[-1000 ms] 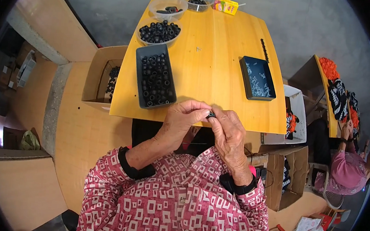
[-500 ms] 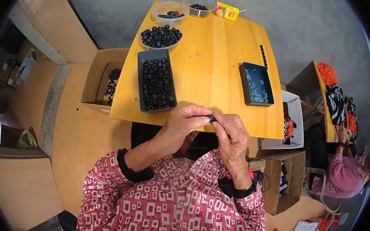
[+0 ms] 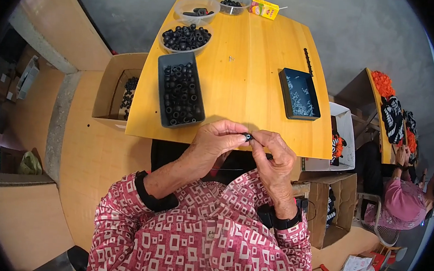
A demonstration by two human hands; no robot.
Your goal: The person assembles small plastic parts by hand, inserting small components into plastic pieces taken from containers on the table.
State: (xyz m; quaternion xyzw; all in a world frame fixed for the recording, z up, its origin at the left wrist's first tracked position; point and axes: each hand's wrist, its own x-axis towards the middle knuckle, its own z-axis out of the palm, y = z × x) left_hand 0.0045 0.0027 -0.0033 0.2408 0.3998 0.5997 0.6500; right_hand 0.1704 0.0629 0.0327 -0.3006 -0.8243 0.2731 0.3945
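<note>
Nearest to me, beyond the pink-and-white patterned shirt [image 3: 194, 244], I see two bare hands meeting at the table's near edge. The left hand [image 3: 215, 141] and right hand [image 3: 277, 156] each have thumb and forefinger pressed together, jointly pinching one small, black, ring-ended piece [image 3: 248, 136]. It sits between both sets of fingertips, its pale-rimmed opening facing up at me; the fingers hide its sides.

Just past the left hand, on the yellow-brown wooden table [image 3: 240, 87], I have one dark grey rectangular tray [image 3: 162, 89] of black hollow pieces, too many and too overlapped to count. Farther right stands one dark rectangular tray [image 3: 286, 92] scattered with tiny whitish bits, also beyond counting. One thin, black, knobbly strip [image 3: 308, 62] lies just behind it.

At the far left I count three round clear plastic bowls [image 3: 168, 48], all holding black parts, and beside the farthest, one yellow drink carton [image 3: 264, 8] with a straw.

Flanking the table, I see an open cardboard box [image 3: 110, 90] at left and a white box [image 3: 347, 139] at right; beyond that sits a co-worker in pink [image 3: 406, 201].
</note>
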